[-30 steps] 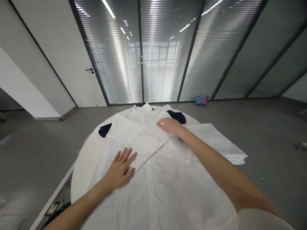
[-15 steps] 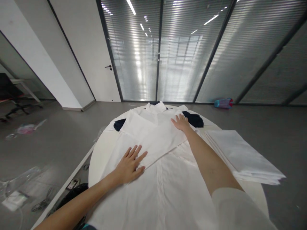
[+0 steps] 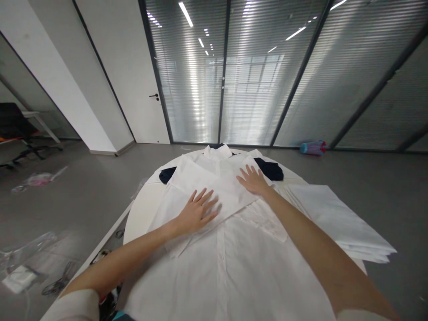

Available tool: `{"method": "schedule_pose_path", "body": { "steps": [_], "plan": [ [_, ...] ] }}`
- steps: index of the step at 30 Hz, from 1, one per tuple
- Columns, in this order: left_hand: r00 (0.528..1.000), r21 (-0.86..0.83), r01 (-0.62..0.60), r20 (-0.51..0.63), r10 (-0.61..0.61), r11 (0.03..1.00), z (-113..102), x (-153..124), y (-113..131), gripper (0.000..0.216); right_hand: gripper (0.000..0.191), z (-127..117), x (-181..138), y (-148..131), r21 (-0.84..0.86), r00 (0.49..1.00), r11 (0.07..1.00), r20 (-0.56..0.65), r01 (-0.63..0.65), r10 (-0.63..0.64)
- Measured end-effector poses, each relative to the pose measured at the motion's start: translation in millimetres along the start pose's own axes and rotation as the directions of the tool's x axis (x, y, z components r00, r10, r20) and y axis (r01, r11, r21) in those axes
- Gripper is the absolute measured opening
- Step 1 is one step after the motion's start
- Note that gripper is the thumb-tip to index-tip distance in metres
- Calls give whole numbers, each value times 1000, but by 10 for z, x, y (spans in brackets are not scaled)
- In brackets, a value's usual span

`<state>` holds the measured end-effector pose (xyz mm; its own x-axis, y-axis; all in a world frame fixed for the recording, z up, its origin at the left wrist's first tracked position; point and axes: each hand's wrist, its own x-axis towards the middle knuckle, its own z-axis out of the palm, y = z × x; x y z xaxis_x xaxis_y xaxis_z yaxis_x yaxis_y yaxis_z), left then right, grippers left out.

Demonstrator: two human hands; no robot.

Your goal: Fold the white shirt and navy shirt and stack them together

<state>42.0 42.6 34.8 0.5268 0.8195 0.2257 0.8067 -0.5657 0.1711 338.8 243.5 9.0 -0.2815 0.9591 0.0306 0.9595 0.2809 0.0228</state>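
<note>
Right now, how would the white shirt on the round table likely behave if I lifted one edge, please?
Probably floppy: the white shirt lies flat and creased, a sleeve folded across it under the left hand and right hand. Likely light, being thin cloth. Pushed, it might bunch or slide on the smooth round table.

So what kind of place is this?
Probably an office: glass partition walls with blinds, a white door and a black office chair far left. The shirt lies on a round white table.
</note>
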Motion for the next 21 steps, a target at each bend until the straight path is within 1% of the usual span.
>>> {"method": "schedule_pose_path", "body": {
  "steps": [2,5,8,12,13,14,15,16,17,18,19,20,21],
  "plan": [
    [997,1,-68,34,68,998,82,150,40,59,77,41,-143,16,-14,1000,1000,11,-16,16],
    [988,-5,-109,109,109,994,187,181,61,65,74,110,-263,63,-12,996,996,37,-84,84],
    [984,-23,-109,138,111,994,176,30,44,63,73,136,-290,87,-4,995,996,29,-94,94],
    [978,-83,-109,168,121,991,0,-374,-42,57,72,115,-303,72,-10,997,997,5,-78,78],
    [984,-82,-73,159,85,994,-54,-506,-84,56,72,109,-310,66,-14,997,997,2,-76,76],
    [991,-64,0,132,8,998,-108,-646,-136,54,72,106,-318,60,-18,997,997,-3,-76,76],
    [990,-35,111,88,-107,993,-159,-786,-196,53,72,104,-325,54,-20,997,997,-9,-77,77],
    [969,-10,245,36,-244,970,-206,-921,-259,52,71,105,-331,50,-21,997,997,-18,-78,78],
    [926,-2,377,-5,-377,926,-247,-1042,-322,51,71,107,-335,46,-20,997,997,-25,-80,80],
    [874,-16,485,-19,-485,874,-283,-1145,-378,50,71,110,-337,44,-18,996,996,-32,-82,82],
    [828,-46,561,-3,-561,827,-310,-1223,-423,47,71,113,-337,44,-15,996,996,-38,-83,83],
    [795,-84,606,27,-606,791,-327,-1275,-453,44,71,117,-335,45,-11,996,996,-42,-83,82],
    [775,-124,631,54,-630,766,-335,-1302,-468,41,70,120,-332,48,-6,996,997,-44,-81,81]
  ]
}}
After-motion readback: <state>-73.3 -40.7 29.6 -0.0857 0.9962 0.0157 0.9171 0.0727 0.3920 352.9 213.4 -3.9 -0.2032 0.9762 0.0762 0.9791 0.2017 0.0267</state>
